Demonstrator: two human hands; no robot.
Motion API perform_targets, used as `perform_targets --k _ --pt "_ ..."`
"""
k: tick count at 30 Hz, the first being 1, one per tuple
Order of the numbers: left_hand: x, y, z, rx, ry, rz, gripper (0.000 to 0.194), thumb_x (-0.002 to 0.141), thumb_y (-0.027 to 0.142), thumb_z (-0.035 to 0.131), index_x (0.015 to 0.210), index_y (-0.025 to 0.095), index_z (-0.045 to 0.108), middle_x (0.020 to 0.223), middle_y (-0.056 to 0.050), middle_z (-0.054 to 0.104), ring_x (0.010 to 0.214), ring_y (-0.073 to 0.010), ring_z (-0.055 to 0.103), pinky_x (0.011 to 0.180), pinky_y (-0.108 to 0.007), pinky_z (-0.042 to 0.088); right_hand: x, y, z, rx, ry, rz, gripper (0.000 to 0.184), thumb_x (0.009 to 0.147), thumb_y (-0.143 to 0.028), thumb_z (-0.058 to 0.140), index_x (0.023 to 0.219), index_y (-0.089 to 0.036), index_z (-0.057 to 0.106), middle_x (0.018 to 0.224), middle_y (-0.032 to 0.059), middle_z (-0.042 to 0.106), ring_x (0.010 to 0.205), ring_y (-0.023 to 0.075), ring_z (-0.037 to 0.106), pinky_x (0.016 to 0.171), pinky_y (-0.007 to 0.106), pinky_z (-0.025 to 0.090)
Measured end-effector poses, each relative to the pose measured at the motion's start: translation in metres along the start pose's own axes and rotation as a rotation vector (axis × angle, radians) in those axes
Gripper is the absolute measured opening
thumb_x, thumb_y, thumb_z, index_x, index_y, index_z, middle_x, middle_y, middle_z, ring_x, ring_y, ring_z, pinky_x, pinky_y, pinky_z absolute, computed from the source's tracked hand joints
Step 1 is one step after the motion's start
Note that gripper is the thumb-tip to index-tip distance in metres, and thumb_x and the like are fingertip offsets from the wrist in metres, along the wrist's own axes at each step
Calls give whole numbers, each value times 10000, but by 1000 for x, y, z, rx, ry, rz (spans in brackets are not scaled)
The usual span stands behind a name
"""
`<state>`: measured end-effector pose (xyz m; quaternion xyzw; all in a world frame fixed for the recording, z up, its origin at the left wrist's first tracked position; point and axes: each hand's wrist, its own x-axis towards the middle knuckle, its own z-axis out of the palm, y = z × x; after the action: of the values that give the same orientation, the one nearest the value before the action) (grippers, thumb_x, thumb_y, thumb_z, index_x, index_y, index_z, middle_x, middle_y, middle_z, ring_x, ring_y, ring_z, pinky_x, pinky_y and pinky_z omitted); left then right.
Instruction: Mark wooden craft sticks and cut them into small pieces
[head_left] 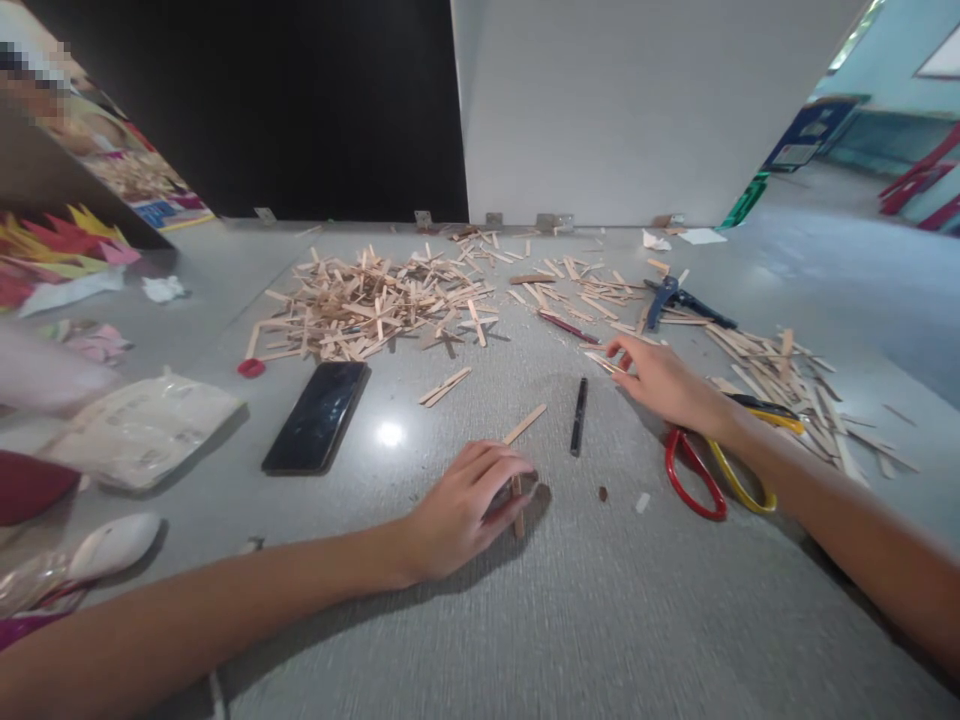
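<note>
Partly beneath left hand (461, 505), wooden sticks (526, 424)

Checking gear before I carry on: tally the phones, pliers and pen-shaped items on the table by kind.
Phone: 1
Pliers: 1
Pen-shaped items: 2 (black one, dark red one)
Total: 4

A pale, flat wooden stick (527, 423) is slanting across the grey tabletop (420, 640), a second stick (519, 522) is pointing toward the seated side, both partly hidden, while slim light-wood strips (602, 362) are lying bunched near the scattered pieces (600, 290) beyond.
</note>
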<state>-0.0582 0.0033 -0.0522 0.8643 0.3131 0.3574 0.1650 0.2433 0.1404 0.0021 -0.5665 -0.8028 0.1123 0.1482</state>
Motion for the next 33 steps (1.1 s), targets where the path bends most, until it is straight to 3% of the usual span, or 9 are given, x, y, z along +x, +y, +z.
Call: perform_targets --k 5,8,11,13,19,23,26,29,33 --pt "0 1 1 40 -28 6 161 1109 173 498 1214 202 616 1092 -93 752 1071 -234 705 970 -385 581 2 -5 -15 101 69 66 150 851 -219 703 984 -243 640 904 70 801 733 255 737 770 369 525" --pt "-1 0 1 24 -54 -6 173 1092 142 495 1173 199 637 1083 -91 756 1105 -235 698 1009 -391 559 0 -11 -24 188 -21 65 49 864 -227 650 911 -236 645 839 44 789 662 209 687 687 317 483" --pt "-2 -2 2 11 -62 -11 189 1079 126 489 1155 204 644 1089 -96 759 1152 -242 692 1024 -392 551 -4 -19 -29 203 -161 30 163 834 -157 569 932 -230 677 557 -49 602 555 170 542 617 283 394" --pt "-2 -3 2 4 -68 -14 206 1064 108 485 1158 205 641 1092 -99 762 1164 -244 693 1024 -396 550 -7 -25 -31 265 -271 11 229 818 -151 546 987 -231 679 513 -80 531 527 157 468 594 276 356" --pt "-2 -3 3 10 -76 -17 209 1046 91 488 1143 206 633 1096 -103 770 1154 -246 703 1016 -398 554 -12 -39 -30 452 -398 62 281 810 -186 564 1079 -243 625 951 14 825 542 122 446 568 266 341" --pt "-2 -2 2 4 -85 -27 211 1052 98 475 1148 213 624 1097 -98 765 1155 -244 702 1017 -400 549 -11 -38 -26 473 -396 67 323 733 -109 544 1019 -242 614 1028 34 830 639 138 601 611 254 397" --pt "-2 -2 2 -5 -84 -43 218 1053 100 470 1165 218 615 1093 -96 762 1124 -239 709 994 -390 553 -10 -36 -23 491 -403 47 352 679 -76 528 978 -238 619 1143 58 804 901 189 738 691 254 469" --pt "-1 -1 2 5 -76 -27 214 1049 96 476 1167 216 608 1085 -94 764 1114 -240 714 993 -391 554 -9 -38 -21 490 -411 32 387 651 -58 512 975 -230 636 1220 76 776 1113 225 738 774 269 505" --pt "0 -1 1 6 -78 37 262 1036 74 477 1218 212 604 1158 -113 777 1180 -247 720 1026 -403 555 -10 -44 -25 433 -426 38 398 683 -40 497 1002 -216 659 1160 70 780 1007 207 734 792 286 511"
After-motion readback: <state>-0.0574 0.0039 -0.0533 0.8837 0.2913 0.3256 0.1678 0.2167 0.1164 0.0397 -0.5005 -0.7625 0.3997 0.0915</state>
